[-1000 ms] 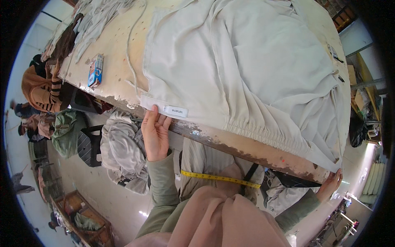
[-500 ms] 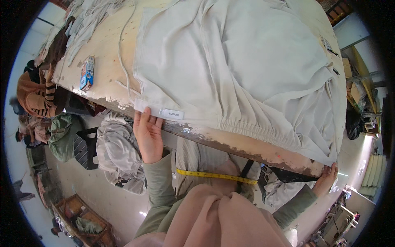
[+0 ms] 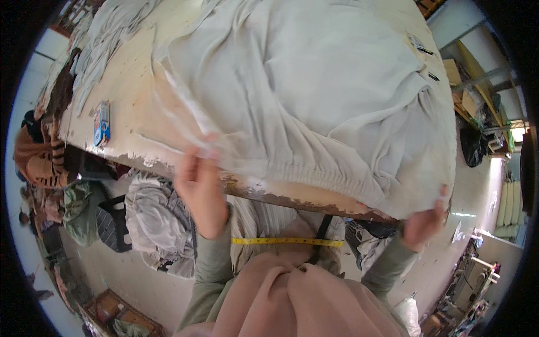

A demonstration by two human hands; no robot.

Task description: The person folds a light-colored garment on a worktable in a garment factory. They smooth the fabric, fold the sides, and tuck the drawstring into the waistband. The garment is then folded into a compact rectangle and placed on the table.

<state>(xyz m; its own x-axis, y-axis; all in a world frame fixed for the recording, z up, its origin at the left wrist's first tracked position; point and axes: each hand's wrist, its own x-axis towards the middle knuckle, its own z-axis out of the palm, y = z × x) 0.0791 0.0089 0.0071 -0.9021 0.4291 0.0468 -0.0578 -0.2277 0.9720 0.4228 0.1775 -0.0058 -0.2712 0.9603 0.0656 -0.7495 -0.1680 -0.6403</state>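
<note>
A pale, silky garment [image 3: 325,67] with a gathered elastic edge [image 3: 314,177] lies spread over the wooden table, in loose folds. My left hand [image 3: 202,188] is closed on its near left corner, fingers and thumb pinching the cloth; motion smears the fingertips. At the near right corner, my right hand [image 3: 425,224] grips the cloth, also blurred. The gathered edge runs along the table's near edge between my hands. A thin pale cord trails on the wood to the left of the garment.
The worn wooden table [image 3: 129,118] bears a small blue box [image 3: 102,124], more pale cloth [image 3: 106,39] at the far left, and a dark pen [image 3: 433,76] at right. Below stands a heap of grey cloth [image 3: 157,213]. A person [image 3: 40,154] is at the left.
Both hands have lifted the garment's near corners a little and moved them; its left side is raised and blurred, and the label seen earlier is no longer readable as a shape. The view has shifted slightly.
</note>
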